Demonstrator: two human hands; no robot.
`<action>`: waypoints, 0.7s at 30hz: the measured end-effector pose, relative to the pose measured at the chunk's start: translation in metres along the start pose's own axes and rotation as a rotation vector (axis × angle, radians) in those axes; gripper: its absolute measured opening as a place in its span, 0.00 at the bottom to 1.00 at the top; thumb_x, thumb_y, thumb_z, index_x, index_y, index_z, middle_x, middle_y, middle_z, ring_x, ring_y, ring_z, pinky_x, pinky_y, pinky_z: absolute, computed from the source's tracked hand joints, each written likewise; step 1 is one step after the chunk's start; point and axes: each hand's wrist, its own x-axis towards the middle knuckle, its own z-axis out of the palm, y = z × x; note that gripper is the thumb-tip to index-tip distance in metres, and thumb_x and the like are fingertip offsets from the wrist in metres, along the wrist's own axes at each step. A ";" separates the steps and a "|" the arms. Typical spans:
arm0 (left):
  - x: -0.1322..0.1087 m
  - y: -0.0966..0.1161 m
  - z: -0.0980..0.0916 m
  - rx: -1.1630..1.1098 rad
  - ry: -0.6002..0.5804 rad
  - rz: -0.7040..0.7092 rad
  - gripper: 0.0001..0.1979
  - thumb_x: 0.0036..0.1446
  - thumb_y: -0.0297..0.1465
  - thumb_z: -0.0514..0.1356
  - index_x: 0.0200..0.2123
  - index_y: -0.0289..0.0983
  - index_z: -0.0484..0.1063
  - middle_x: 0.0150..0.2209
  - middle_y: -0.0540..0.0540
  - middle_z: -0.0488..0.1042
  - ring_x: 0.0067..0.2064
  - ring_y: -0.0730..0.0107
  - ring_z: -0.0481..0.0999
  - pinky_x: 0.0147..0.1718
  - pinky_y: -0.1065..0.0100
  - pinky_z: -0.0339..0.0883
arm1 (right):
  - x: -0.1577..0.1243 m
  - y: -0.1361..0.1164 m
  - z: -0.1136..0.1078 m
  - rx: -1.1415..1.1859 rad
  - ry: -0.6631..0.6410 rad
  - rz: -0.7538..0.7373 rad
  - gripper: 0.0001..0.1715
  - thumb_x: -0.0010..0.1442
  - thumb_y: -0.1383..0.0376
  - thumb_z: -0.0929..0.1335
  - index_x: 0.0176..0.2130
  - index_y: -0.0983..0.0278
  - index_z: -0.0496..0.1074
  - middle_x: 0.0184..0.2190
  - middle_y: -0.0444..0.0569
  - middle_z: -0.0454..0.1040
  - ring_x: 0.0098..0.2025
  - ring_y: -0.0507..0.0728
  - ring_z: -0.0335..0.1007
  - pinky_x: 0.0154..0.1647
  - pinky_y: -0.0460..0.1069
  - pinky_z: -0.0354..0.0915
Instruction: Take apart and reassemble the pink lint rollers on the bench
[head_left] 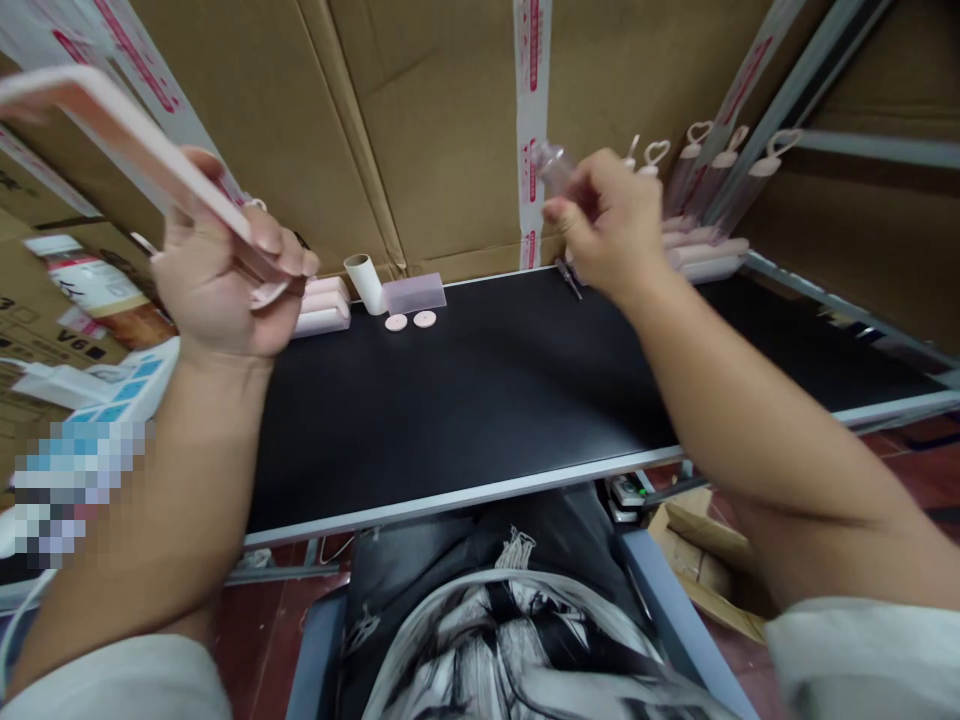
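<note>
My left hand (225,260) is raised at the left, its fingers wrapped round a pale pink angled frame (146,145) that slants up and out past the picture's edge. The far end of that frame is cut off. Over the table's back edge, my right hand (619,225) grips a small clear plastic piece (553,168) between thumb and fingers; its lower part is hidden. On the black tabletop (465,400) lie two small pink discs (424,319), near a translucent lilac piece (414,293). A white tube (364,284) stands tilted beside them.
Pink rounded pieces (322,318) lie behind my left hand. Clear tubes with heart-shaped loops (765,165) lean at the back right. A cardboard wall (442,130) rises behind the table. A bottle (101,290) and a power strip (127,390) are at left, an opened carton (705,560) below right.
</note>
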 end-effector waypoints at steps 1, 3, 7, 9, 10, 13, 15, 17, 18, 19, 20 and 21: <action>0.006 -0.011 -0.005 -0.106 0.014 0.051 0.26 0.65 0.64 0.55 0.51 0.53 0.72 0.26 0.52 0.71 0.38 0.60 0.74 0.38 0.59 0.66 | -0.001 -0.004 0.007 0.035 -0.072 -0.066 0.21 0.75 0.48 0.67 0.48 0.63 0.76 0.44 0.60 0.80 0.46 0.66 0.74 0.51 0.59 0.66; 0.016 -0.035 -0.004 -0.138 -0.040 -0.023 0.23 0.65 0.58 0.61 0.52 0.49 0.69 0.31 0.53 0.76 0.35 0.64 0.74 0.38 0.60 0.68 | -0.009 -0.019 0.031 0.107 -0.337 -0.304 0.19 0.73 0.48 0.69 0.47 0.61 0.77 0.49 0.59 0.82 0.52 0.68 0.75 0.56 0.61 0.67; 0.028 -0.067 0.023 0.528 -0.124 -0.006 0.14 0.65 0.43 0.64 0.43 0.38 0.76 0.44 0.41 0.80 0.48 0.54 0.76 0.54 0.51 0.71 | -0.032 -0.044 0.085 0.195 -0.693 -0.604 0.16 0.73 0.55 0.71 0.49 0.65 0.78 0.71 0.65 0.72 0.72 0.73 0.68 0.71 0.65 0.63; 0.034 -0.073 0.033 0.772 -0.200 0.053 0.14 0.65 0.39 0.63 0.45 0.37 0.81 0.52 0.36 0.78 0.57 0.47 0.74 0.63 0.47 0.66 | -0.038 -0.045 0.102 0.199 -0.736 -0.613 0.17 0.74 0.56 0.71 0.49 0.68 0.78 0.77 0.70 0.62 0.79 0.75 0.58 0.76 0.68 0.58; 0.037 -0.075 0.036 0.822 -0.220 0.057 0.15 0.65 0.38 0.62 0.48 0.37 0.83 0.54 0.35 0.77 0.60 0.45 0.72 0.65 0.46 0.64 | -0.039 -0.045 0.109 0.198 -0.740 -0.610 0.18 0.74 0.56 0.70 0.49 0.69 0.79 0.78 0.71 0.59 0.80 0.75 0.55 0.77 0.69 0.56; 0.050 -0.081 0.036 0.860 -0.217 0.022 0.18 0.66 0.39 0.62 0.52 0.39 0.85 0.52 0.35 0.76 0.57 0.46 0.74 0.64 0.47 0.65 | -0.032 -0.049 0.126 0.180 -0.761 -0.617 0.20 0.74 0.55 0.70 0.53 0.68 0.79 0.80 0.68 0.56 0.82 0.80 0.49 0.78 0.76 0.52; 0.058 -0.085 0.033 0.867 -0.203 0.004 0.19 0.65 0.40 0.63 0.53 0.39 0.86 0.50 0.37 0.77 0.54 0.48 0.75 0.63 0.49 0.67 | -0.022 -0.059 0.138 0.155 -0.804 -0.615 0.22 0.75 0.53 0.69 0.55 0.68 0.79 0.81 0.65 0.55 0.82 0.82 0.48 0.77 0.77 0.52; 0.062 -0.087 0.031 0.873 -0.214 0.005 0.19 0.65 0.39 0.63 0.53 0.39 0.86 0.49 0.37 0.77 0.53 0.49 0.75 0.61 0.50 0.68 | -0.014 -0.073 0.149 0.138 -0.838 -0.600 0.22 0.75 0.53 0.68 0.56 0.67 0.78 0.79 0.65 0.58 0.80 0.79 0.53 0.78 0.73 0.54; 0.063 -0.088 0.031 0.875 -0.228 0.013 0.19 0.65 0.38 0.63 0.53 0.38 0.86 0.49 0.37 0.77 0.53 0.49 0.75 0.61 0.50 0.68 | -0.010 -0.080 0.154 0.135 -0.847 -0.588 0.21 0.76 0.54 0.68 0.55 0.67 0.77 0.77 0.65 0.62 0.78 0.77 0.58 0.77 0.70 0.57; 0.063 -0.088 0.031 0.876 -0.242 0.025 0.19 0.65 0.38 0.62 0.53 0.37 0.86 0.49 0.37 0.78 0.53 0.49 0.75 0.60 0.50 0.68 | -0.008 -0.086 0.158 0.134 -0.852 -0.578 0.20 0.76 0.54 0.68 0.54 0.67 0.77 0.74 0.66 0.67 0.76 0.74 0.64 0.76 0.67 0.60; 0.063 -0.088 0.032 0.878 -0.255 0.037 0.19 0.65 0.38 0.62 0.53 0.37 0.86 0.49 0.37 0.78 0.53 0.49 0.76 0.60 0.50 0.68 | -0.007 -0.091 0.160 0.131 -0.856 -0.572 0.18 0.76 0.55 0.68 0.53 0.67 0.77 0.70 0.66 0.71 0.72 0.72 0.69 0.74 0.65 0.62; 0.062 -0.088 0.034 0.881 -0.267 0.049 0.19 0.66 0.37 0.61 0.52 0.36 0.86 0.49 0.36 0.78 0.53 0.49 0.76 0.60 0.51 0.68 | -0.006 -0.094 0.161 0.127 -0.859 -0.572 0.18 0.76 0.55 0.67 0.51 0.67 0.76 0.67 0.67 0.74 0.69 0.71 0.72 0.72 0.63 0.65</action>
